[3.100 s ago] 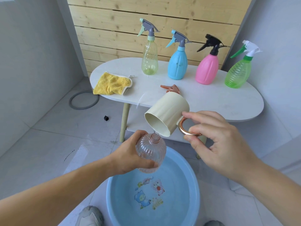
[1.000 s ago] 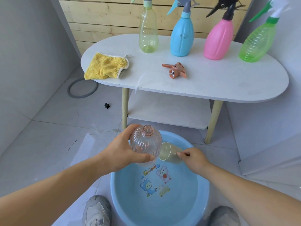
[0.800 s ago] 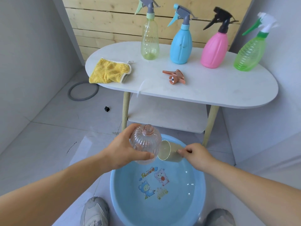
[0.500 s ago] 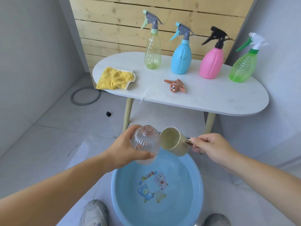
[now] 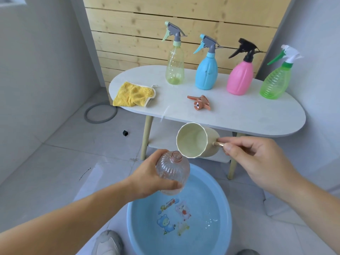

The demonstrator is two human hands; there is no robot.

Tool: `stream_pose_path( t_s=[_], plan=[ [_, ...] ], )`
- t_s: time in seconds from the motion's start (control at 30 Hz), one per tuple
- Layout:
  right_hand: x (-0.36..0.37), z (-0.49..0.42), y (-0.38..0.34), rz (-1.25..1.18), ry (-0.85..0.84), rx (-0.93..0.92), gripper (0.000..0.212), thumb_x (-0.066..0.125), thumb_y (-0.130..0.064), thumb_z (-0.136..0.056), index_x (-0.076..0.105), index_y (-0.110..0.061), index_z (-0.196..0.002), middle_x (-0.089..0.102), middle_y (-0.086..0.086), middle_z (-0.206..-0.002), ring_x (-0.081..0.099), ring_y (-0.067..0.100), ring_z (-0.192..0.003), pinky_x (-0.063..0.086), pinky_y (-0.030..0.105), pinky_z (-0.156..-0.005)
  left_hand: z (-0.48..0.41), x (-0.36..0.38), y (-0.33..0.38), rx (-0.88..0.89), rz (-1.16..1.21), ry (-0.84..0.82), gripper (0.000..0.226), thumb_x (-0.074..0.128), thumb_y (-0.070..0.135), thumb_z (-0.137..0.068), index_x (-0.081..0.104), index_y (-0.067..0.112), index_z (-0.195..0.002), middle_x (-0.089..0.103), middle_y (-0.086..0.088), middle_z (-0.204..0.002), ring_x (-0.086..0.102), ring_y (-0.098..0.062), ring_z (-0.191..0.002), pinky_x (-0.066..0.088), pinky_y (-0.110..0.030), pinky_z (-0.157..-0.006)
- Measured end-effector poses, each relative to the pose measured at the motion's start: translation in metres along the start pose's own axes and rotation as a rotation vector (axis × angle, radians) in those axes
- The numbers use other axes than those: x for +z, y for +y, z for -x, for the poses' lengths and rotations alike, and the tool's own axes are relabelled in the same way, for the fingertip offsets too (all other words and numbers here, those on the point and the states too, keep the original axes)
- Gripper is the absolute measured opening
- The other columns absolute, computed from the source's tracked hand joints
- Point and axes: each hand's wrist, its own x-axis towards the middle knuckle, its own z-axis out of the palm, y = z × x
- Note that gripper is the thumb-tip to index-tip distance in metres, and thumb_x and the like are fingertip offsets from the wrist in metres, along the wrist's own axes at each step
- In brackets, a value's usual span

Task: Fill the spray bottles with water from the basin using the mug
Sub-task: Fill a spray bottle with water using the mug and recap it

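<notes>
Left hand (image 5: 147, 181): lower centre of the frame; fingers and thumb wrapped round the body of the clear ribbed bottle (image 5: 173, 173), clamped on it
Clear ribbed bottle: uncapped, neck tipped up and to the right; held over the far rim of the basin (image 5: 136, 227); a little water showed at its bottom
Right hand (image 5: 257, 162): centre right of the frame; thumb and fingers pinched together on the mug's copper-coloured handle
Mug (image 5: 195, 140): cream, tipped on its side with the mouth turned toward the camera and to the left; its lower rim just above and to the right of the bottle's open neck; whether they touched, or whether water ran, could not be told
Basin: light blue, on the floor at the bottom centre; water in it, cartoon figures printed on the bottom
Table (image 5: 239, 115): white oval, across the upper middle, before a wooden slat wall
On the table: a row of four capped spray bottles along the back, yellow-green bottle (image 5: 174, 70), blue bottle (image 5: 207, 74), pink bottle (image 5: 239, 78), green bottle (image 5: 276, 83); an orange spray head (image 5: 199, 104) lying loose in front of the blue one; a yellow cloth (image 5: 133, 94) crumpled at the left end
Bottom edge: a grey shoe (image 5: 107, 242) just left of the basin
</notes>
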Motion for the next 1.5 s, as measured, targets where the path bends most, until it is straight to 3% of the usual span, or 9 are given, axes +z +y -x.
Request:
stream_pose_path(
  t_s=[0.1,0.27,0.4,0.7,0.97,1.5],
  plan=[
    [0.0020,0.0005,-0.0011,-0.004,0.006,-0.032,0.016,0.066,-0.019,-0.091,0.079,-0.029,-0.091,0.071,-0.031,-0.103,0.064,-0.014,-0.094,0.042,0.000,-0.079,-0.0019,0.0034,0.0006,0.004,-0.002,-0.008,0.086,0.092,0.043,-0.049,0.058,0.040,-0.128,0.068,0.017,-0.118,0.066,-0.005,-0.112,0.059,-0.041,-0.098],
    [0.0043,0.0005,0.0008,0.018,0.019,-0.060,0.013,0.068,-0.023,-0.089,0.079,-0.029,-0.086,0.072,-0.026,-0.109,0.065,-0.009,-0.101,0.045,0.006,-0.089,-0.0014,0.0046,0.0018,0.005,-0.011,-0.034,0.082,0.091,0.044,-0.050,0.056,0.045,-0.125,0.065,0.026,-0.113,0.065,-0.001,-0.111,0.059,-0.037,-0.099],
    [0.0044,0.0002,0.0029,0.062,0.032,-0.089,0.014,0.069,-0.022,-0.089,0.077,-0.027,-0.079,0.072,-0.021,-0.112,0.066,-0.007,-0.102,0.047,0.014,-0.095,-0.0025,0.0049,0.0007,0.009,-0.024,-0.038,0.085,0.093,0.043,-0.052,0.056,0.044,-0.128,0.067,0.022,-0.118,0.065,-0.004,-0.114,0.058,-0.039,-0.101],
    [0.0035,-0.0020,0.0039,0.085,0.039,-0.125,0.011,0.068,-0.024,-0.088,0.078,-0.022,-0.083,0.071,-0.021,-0.114,0.065,-0.006,-0.106,0.046,0.015,-0.097,-0.0039,0.0038,-0.0013,0.003,-0.021,-0.039,0.086,0.094,0.043,-0.052,0.056,0.044,-0.129,0.067,0.019,-0.119,0.065,-0.006,-0.115,0.059,-0.039,-0.100],
    [0.0030,-0.0011,0.0037,0.107,0.035,-0.161,0.012,0.067,-0.024,-0.088,0.078,-0.020,-0.085,0.071,-0.021,-0.115,0.064,-0.007,-0.105,0.044,0.008,-0.093,-0.0042,0.0042,-0.0033,0.013,-0.027,-0.037,0.086,0.093,0.044,-0.053,0.056,0.042,-0.130,0.066,0.019,-0.121,0.063,-0.005,-0.118,0.057,-0.037,-0.102],
    [0.0055,-0.0002,0.0020,0.179,0.061,-0.248,0.015,0.070,-0.027,-0.090,0.071,-0.031,-0.075,0.069,-0.021,-0.116,0.064,-0.005,-0.108,0.045,0.012,-0.093,-0.0043,0.0053,-0.0029,0.009,-0.015,-0.034,0.083,0.091,0.046,-0.050,0.056,0.046,-0.126,0.067,0.024,-0.116,0.064,-0.003,-0.115,0.058,-0.034,-0.100]
  ],
)
